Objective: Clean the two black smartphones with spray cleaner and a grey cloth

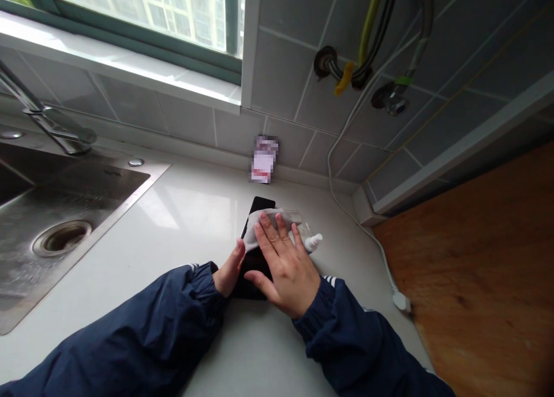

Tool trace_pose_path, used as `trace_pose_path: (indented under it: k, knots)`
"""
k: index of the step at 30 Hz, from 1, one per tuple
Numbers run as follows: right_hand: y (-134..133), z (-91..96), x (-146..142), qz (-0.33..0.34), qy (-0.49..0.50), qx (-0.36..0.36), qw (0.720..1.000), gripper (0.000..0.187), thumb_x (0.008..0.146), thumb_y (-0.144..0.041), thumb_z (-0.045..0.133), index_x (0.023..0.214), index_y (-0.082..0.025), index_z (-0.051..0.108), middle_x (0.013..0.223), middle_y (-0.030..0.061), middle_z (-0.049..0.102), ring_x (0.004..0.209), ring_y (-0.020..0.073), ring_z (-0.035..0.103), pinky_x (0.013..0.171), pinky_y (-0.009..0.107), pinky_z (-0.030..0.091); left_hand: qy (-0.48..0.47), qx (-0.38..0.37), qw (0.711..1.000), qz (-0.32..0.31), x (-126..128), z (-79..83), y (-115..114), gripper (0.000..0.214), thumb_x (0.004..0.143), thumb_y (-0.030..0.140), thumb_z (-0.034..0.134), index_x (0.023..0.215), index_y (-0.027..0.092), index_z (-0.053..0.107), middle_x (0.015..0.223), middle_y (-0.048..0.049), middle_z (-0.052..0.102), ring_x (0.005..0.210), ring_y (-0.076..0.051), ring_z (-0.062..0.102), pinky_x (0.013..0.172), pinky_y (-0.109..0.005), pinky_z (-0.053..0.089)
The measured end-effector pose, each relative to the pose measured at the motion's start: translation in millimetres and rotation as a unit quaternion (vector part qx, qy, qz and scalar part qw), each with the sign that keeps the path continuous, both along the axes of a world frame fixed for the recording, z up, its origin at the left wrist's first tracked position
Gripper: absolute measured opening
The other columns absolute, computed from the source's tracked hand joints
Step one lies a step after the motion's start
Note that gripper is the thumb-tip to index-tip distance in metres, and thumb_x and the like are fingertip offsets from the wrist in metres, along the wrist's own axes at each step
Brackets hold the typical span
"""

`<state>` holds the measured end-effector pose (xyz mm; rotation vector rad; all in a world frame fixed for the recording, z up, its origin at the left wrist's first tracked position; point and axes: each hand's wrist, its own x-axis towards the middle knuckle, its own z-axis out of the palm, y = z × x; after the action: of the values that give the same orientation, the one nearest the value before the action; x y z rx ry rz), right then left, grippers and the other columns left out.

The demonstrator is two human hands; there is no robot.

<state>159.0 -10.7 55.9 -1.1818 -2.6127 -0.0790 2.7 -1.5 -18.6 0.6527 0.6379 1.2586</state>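
A black phone with a glossy dark face lies on the white counter in front of me. My left hand grips its left edge, thumb along the side; the other fingers are mostly hidden. Spread over the phone's upper part is a light grey cloth. My right hand presses flat on this cloth, fingers stretched out and apart. Just right of those fingertips, a small spray bottle with a white nozzle lies partly hidden. Something clear and thin shows beside the cloth, too unclear to name.
Against the tiled wall leans a second phone with a blurred screen. A steel sink and tap are at left. On the right, a white cable runs down to a plug beside a wooden panel.
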Motion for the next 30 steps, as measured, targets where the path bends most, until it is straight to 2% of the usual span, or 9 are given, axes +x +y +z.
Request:
trace_pose_path:
  k: [3, 10, 14, 19, 24, 27, 30]
  knots:
    - [2, -1.3, 0, 0.016, -0.006, -0.003, 1.0, 0.084, 0.102, -0.055, 0.056, 0.165, -0.01, 0.023, 0.173, 0.0097, 0.01, 0.162, 0.0335, 0.002, 0.127, 0.064, 0.019, 0.012, 0.015, 1.0, 0.0, 2, -0.6, -2, 0.075, 0.084, 0.078, 0.061, 0.133, 0.023, 0.072, 0.156, -0.0051, 0.055, 0.16, -0.033, 0.018, 0.133, -0.045, 0.004]
    - [5, -1.7, 1, -0.009, 0.005, 0.003, 1.0, 0.08, 0.104, -0.053, 0.053, 0.165, -0.013, 0.022, 0.173, 0.0066, 0.009, 0.163, 0.0306, 0.003, 0.127, 0.065, 0.019, 0.087, 0.024, 0.996, 0.029, -1, -5.6, -2, 0.079, 0.081, 0.081, 0.061, 0.132, 0.023, 0.073, 0.161, -0.0036, 0.048, 0.16, -0.033, 0.01, 0.134, -0.045, 0.006]
    - [3, -2.4, -1, -0.006, 0.003, -0.011, 1.0, 0.079, 0.103, -0.053, 0.054, 0.165, -0.014, 0.024, 0.173, 0.0059, 0.011, 0.163, 0.0321, 0.005, 0.127, 0.066, 0.02, 0.084, -0.004, 0.996, 0.023, 1, 3.6, -1, 0.09, 0.074, 0.088, 0.061, 0.132, 0.02, 0.073, 0.159, -0.0088, 0.05, 0.16, -0.036, 0.014, 0.133, -0.048, 0.008]
    - [-2, -1.0, -5, 0.005, -0.009, -0.028, 1.0, 0.08, 0.102, -0.057, 0.054, 0.164, -0.015, 0.027, 0.173, 0.004, 0.01, 0.162, 0.0327, 0.008, 0.126, 0.067, 0.021, 0.086, -0.015, 0.996, 0.014, 4, 12.8, -1, 0.096, 0.073, 0.092, 0.056, 0.138, 0.022, 0.068, 0.162, -0.0079, 0.046, 0.16, -0.035, 0.015, 0.133, -0.048, 0.008]
    - [0, 0.4, -3, -0.019, -0.005, -0.023, 1.0, 0.079, 0.103, -0.055, 0.054, 0.165, -0.016, 0.024, 0.173, 0.0045, 0.01, 0.162, 0.0311, 0.008, 0.127, 0.066, 0.02, 0.13, 0.009, 0.991, 0.03, 0, -4.3, -1, 0.094, 0.081, 0.089, 0.049, 0.144, 0.02, 0.063, 0.166, -0.0079, 0.04, 0.16, -0.034, 0.016, 0.133, -0.046, 0.005]
    - [2, -0.1, -2, -0.037, 0.0, -0.014, 0.999, 0.08, 0.104, -0.055, 0.051, 0.166, -0.015, 0.021, 0.173, 0.0045, 0.007, 0.163, 0.0302, 0.007, 0.127, 0.066, 0.02, 0.134, 0.044, 0.99, 0.015, -4, -14.4, 0, 0.084, 0.089, 0.082, 0.045, 0.144, 0.022, 0.063, 0.167, -0.0051, 0.039, 0.161, -0.03, 0.007, 0.133, -0.041, 0.001]
    - [1, -0.8, -3, -0.045, 0.0, -0.015, 0.999, 0.08, 0.104, -0.055, 0.05, 0.166, -0.014, 0.018, 0.173, 0.0049, 0.007, 0.163, 0.0301, 0.006, 0.127, 0.067, 0.019, 0.115, 0.055, 0.992, 0.011, -5, -15.5, 0, 0.077, 0.091, 0.077, 0.049, 0.14, 0.021, 0.067, 0.166, -0.005, 0.041, 0.161, -0.029, 0.002, 0.132, -0.037, -0.001]
